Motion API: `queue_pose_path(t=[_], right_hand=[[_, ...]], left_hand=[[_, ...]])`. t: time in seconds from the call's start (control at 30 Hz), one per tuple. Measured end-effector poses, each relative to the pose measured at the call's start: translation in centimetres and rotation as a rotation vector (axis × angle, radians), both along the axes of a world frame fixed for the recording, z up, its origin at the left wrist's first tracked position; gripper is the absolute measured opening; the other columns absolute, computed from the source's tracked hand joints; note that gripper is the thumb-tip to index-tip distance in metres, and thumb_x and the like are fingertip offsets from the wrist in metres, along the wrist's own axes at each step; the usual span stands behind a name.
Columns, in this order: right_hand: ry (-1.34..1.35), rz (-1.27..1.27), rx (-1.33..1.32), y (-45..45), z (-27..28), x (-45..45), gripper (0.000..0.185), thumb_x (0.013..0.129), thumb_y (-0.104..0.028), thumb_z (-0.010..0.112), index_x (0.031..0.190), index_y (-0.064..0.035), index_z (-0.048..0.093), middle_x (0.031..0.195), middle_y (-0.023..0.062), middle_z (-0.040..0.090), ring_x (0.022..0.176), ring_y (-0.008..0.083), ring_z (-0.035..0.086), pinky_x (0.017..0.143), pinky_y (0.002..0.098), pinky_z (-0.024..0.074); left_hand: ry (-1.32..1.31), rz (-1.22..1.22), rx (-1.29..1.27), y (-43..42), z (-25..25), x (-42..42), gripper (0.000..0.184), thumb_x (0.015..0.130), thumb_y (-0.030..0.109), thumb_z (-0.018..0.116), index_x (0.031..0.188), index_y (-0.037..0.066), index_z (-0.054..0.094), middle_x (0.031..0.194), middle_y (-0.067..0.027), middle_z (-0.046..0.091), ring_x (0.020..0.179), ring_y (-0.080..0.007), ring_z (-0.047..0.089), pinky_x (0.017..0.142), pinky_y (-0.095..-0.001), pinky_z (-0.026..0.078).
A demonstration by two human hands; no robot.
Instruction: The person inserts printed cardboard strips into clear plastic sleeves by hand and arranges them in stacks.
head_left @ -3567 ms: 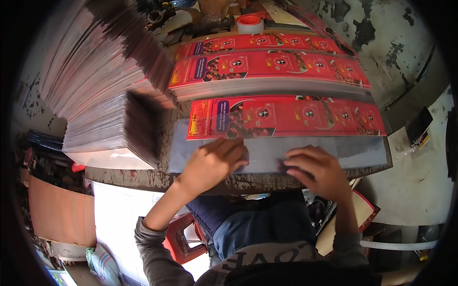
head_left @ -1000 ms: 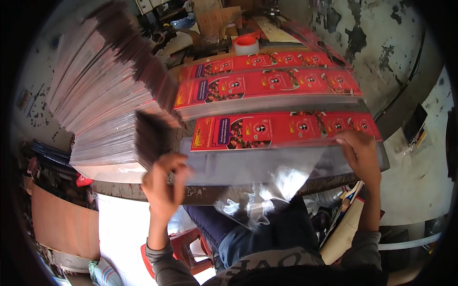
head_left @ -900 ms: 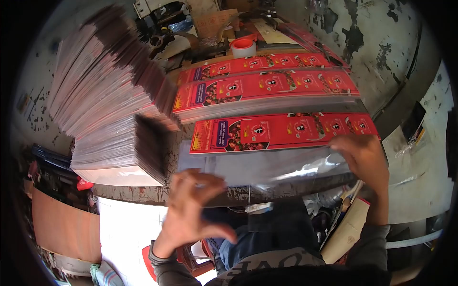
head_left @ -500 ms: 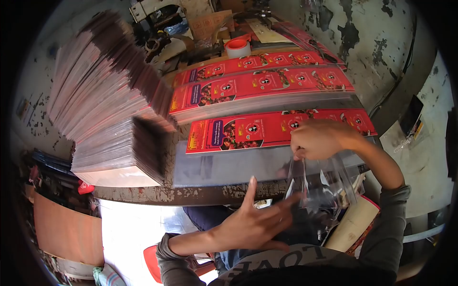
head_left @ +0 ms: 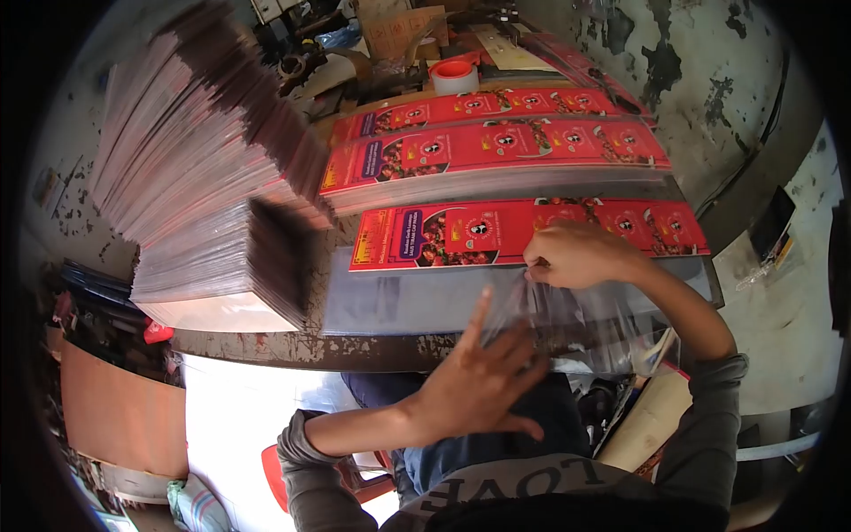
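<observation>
My right hand (head_left: 576,254) is closed in a pinch on a clear plastic sheet (head_left: 612,324). The crumpled sheet hangs from its fingers over the table's front edge. Slightly blurred, my left hand (head_left: 479,381) is open with fingers spread, just left of the hanging plastic. Whether its fingertips touch the plastic I cannot tell. Beneath my right hand lies a red printed strip (head_left: 510,232) with food pictures. In front of that strip a flat layer of clear plastic (head_left: 381,301) covers the table.
Tall fanned piles of printed sleeves (head_left: 204,168) lean at the left. Behind the nearest strip lie more red printed strips (head_left: 479,152) in stacks. A tape roll (head_left: 454,76) stands near the back. The table's worn front edge (head_left: 266,348) faces me; a peeling wall (head_left: 709,97) rises at right.
My right hand has moved slightly left and up with the clear plastic sheet still in its fingers. My left hand remains spread, a little lower, and the whole view has shifted slightly.
</observation>
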State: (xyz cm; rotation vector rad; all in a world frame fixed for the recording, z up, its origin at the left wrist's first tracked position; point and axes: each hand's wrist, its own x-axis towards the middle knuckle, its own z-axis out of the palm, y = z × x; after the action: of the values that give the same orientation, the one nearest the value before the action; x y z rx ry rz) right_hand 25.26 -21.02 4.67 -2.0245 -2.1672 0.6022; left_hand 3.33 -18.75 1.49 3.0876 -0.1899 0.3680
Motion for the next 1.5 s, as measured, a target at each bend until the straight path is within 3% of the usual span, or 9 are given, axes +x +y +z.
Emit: queue_pose_path(t=[0.03, 0.2, 0.5, 0.63, 0.8, 0.9, 1.1, 1.33, 1.5], right_hand=[[-0.008, 0.000, -0.007, -0.1, 0.1, 0.2, 0.021, 0.078, -0.016, 0.059, 0.064, -0.0007, 0.061, 0.062, 0.0189, 0.056, 0.064, 0.0350, 0.058, 0.064, 0.0441, 0.0434], [0.094, 0.060, 0.159, -1.6, -0.5, 2.5, 0.026, 0.082, -0.025, 0.061, 0.069, -0.0030, 0.058, 0.061, 0.0175, 0.055, 0.062, 0.0322, 0.058, 0.056, 0.0424, 0.0424], [-0.190, -0.192, 0.563, -0.9, -4.9, 1.7, 0.017, 0.086, -0.015, 0.057, 0.076, -0.0018, 0.053, 0.054, 0.0148, 0.054, 0.051, 0.0323, 0.057, 0.048, 0.0392, 0.0437], [-0.174, -0.281, 0.515, -1.0, -5.7, 2.1, 0.014, 0.086, -0.016, 0.055, 0.084, -0.0017, 0.053, 0.051, 0.0155, 0.053, 0.052, 0.0335, 0.057, 0.052, 0.0426, 0.0461], [-0.381, -0.298, 0.443, -0.8, -2.5, 1.2, 0.047, 0.083, -0.034, 0.062, 0.111, 0.0017, 0.050, 0.108, 0.0229, 0.050, 0.089, 0.0377, 0.057, 0.075, 0.0474, 0.0462], [-0.259, -0.081, 0.383, 0.7, -2.4, 3.8, 0.073, 0.071, -0.049, 0.070, 0.121, -0.0011, 0.046, 0.122, 0.0196, 0.037, 0.105, 0.0420, 0.046, 0.087, 0.0510, 0.0408], [-0.172, -0.210, 0.108, 2.3, -2.5, 4.6, 0.103, 0.052, -0.056, 0.079, 0.133, -0.0077, 0.038, 0.120, 0.0151, 0.040, 0.108, 0.0398, 0.043, 0.089, 0.0511, 0.0393], [0.022, -0.185, 0.196, 1.6, -1.4, 5.5, 0.083, 0.052, -0.036, 0.084, 0.117, -0.0044, 0.044, 0.107, 0.0161, 0.050, 0.099, 0.0351, 0.052, 0.084, 0.0436, 0.0431], [0.054, -0.270, 0.158, -0.7, 3.4, 8.0, 0.054, 0.068, -0.023, 0.076, 0.108, 0.0002, 0.049, 0.102, 0.0197, 0.059, 0.091, 0.0341, 0.057, 0.079, 0.0364, 0.0449]], left_hand=[[-0.041, 0.033, 0.047, 0.5, 0.0, 0.2, 0.066, 0.067, 0.071, 0.050, 0.087, 0.010, 0.064, 0.088, -0.0053, 0.056, 0.107, -0.0217, 0.051, 0.104, -0.0684, 0.011], [-0.065, 0.216, 0.164, 3.6, 2.8, -2.2, 0.060, 0.067, 0.068, 0.054, 0.081, 0.011, 0.063, 0.080, -0.0040, 0.051, 0.092, -0.0206, 0.053, 0.105, -0.0667, 0.012], [0.044, 0.817, 0.164, 11.5, 5.2, -8.7, 0.051, 0.082, 0.050, 0.055, 0.101, 0.003, 0.064, 0.111, -0.0140, 0.061, 0.109, -0.0284, 0.054, 0.104, -0.0529, 0.026], [-0.150, 0.732, 0.070, 9.7, 5.5, -8.8, 0.053, 0.083, 0.045, 0.056, 0.110, 0.000, 0.059, 0.116, -0.0150, 0.058, 0.112, -0.0285, 0.052, 0.103, -0.0482, 0.031], [-0.160, 0.761, 0.113, 8.0, 2.8, -6.0, 0.074, 0.067, 0.031, 0.073, 0.129, 0.005, 0.045, 0.136, -0.0106, 0.043, 0.127, -0.0253, 0.040, 0.107, -0.0526, 0.024], [0.053, 0.707, 0.292, 8.9, 2.5, -6.3, 0.086, 0.058, 0.036, 0.077, 0.133, 0.012, 0.043, 0.136, -0.0046, 0.044, 0.131, -0.0215, 0.034, 0.107, -0.0634, 0.015], [0.316, 0.744, 0.099, 10.8, 1.4, -7.5, 0.089, 0.054, 0.048, 0.076, 0.128, 0.009, 0.045, 0.125, -0.0050, 0.047, 0.119, -0.0197, 0.046, 0.108, -0.0569, 0.019], [0.151, 0.646, -0.091, 12.6, 1.0, -8.3, 0.060, 0.064, 0.035, 0.074, 0.114, 0.010, 0.053, 0.099, -0.0053, 0.051, 0.100, -0.0233, 0.053, 0.085, -0.0413, 0.038], [-0.162, 0.470, -0.025, 13.4, -0.4, -9.0, 0.034, 0.071, 0.016, 0.067, 0.103, 0.009, 0.058, 0.080, -0.0026, 0.054, 0.081, -0.0184, 0.059, 0.074, -0.0346, 0.042]])
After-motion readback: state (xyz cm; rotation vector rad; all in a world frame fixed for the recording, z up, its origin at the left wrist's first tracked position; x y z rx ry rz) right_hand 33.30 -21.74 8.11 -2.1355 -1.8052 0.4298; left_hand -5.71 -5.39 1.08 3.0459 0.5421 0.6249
